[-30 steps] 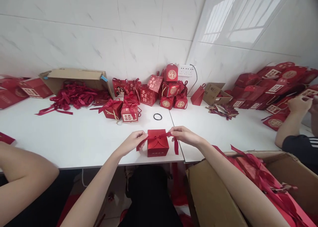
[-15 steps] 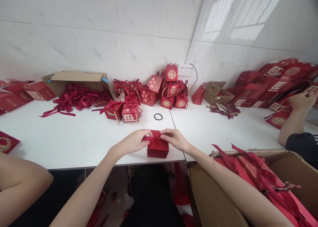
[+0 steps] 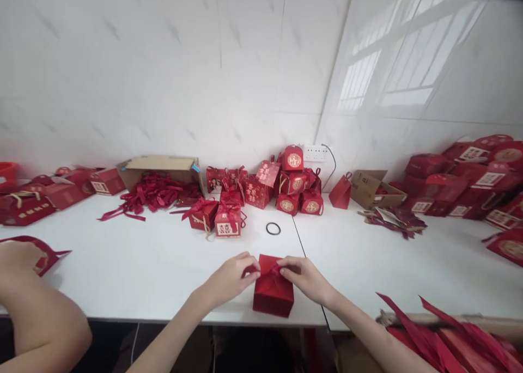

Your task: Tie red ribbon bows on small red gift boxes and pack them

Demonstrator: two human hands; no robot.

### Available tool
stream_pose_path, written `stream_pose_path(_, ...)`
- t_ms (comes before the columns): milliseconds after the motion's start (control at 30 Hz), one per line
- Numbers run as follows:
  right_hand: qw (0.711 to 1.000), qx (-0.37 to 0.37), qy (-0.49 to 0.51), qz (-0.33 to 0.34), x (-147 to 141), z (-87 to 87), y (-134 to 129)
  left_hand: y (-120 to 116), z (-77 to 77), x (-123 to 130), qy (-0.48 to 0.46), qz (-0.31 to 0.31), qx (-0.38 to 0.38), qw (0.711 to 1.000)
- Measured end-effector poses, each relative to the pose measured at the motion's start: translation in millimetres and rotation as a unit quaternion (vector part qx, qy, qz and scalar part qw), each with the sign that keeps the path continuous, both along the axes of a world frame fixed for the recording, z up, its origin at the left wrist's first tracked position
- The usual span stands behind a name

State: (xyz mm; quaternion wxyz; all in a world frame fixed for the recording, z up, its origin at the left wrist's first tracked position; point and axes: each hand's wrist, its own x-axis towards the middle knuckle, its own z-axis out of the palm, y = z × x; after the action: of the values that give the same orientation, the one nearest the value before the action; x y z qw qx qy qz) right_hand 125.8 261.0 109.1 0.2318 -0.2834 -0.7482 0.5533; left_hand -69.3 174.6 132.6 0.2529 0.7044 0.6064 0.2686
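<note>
A small red gift box (image 3: 273, 298) stands near the front edge of the white table, with a red ribbon bow (image 3: 275, 269) on its top. At the box's left side, my left hand (image 3: 233, 277) is closed in a pinch on the ribbon. My right hand (image 3: 305, 277) pinches the ribbon from the right, its fingertips against the bow. The fingers partly cover the ribbon's ends. Behind the box lies a black ring (image 3: 273, 228).
A cardboard box (image 3: 161, 163) spills red ribbons (image 3: 157, 194). Several finished red boxes (image 3: 229, 220) stand at the back, with a larger heap (image 3: 474, 177) at right. At left reaches another person's arm (image 3: 44, 313). An open carton (image 3: 482, 322) stands at front right.
My view has tilted up and turned a little left, so things sit lower in it. Both hands still pinch the ribbon. The co-worker's arm at right has left the view.
</note>
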Motion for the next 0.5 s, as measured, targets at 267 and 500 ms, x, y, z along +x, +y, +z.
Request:
stream_pose_path(267, 1.0, -0.007, -0.01, 0.02, 2, -1.4, -2, -3, -25.5, 1, -0.034, 0.037, 0.035, 0.998)
stream_pose_path(500, 0.999, 0.003, -0.029, 0.037, 2, -4.7, 2, -14, -59.0, 7, -0.119, 0.057, 0.029, 0.991)
